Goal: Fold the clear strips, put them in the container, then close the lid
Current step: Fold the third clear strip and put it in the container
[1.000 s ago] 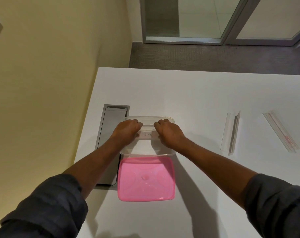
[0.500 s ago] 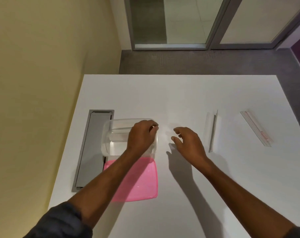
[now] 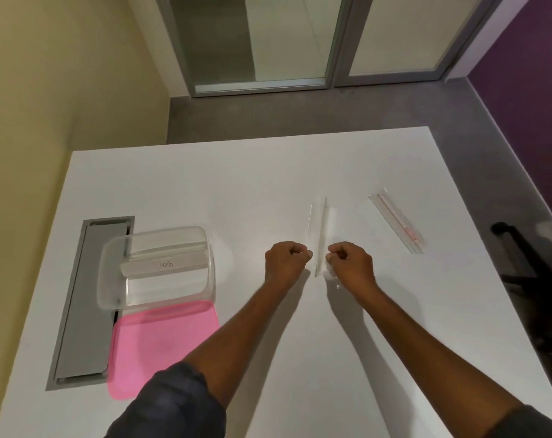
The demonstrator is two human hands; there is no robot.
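White worktop [image 3: 236, 184], yellow wall beside it. My left hand [image 3: 285, 263] and right hand [image 3: 352, 263] sit just apart, each pinching one long edge of the strip [image 3: 318, 229] at its near end, so I can fold it. The container [image 3: 105, 279] stands open at left, holding a folded strip [image 3: 164, 265], with the lid [image 3: 160, 343] in front.

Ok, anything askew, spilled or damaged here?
Nothing spilled or damaged. Only oddity: the clear container sits partly over the grey table hatch. The left hand and right hand pinch a clear strip.
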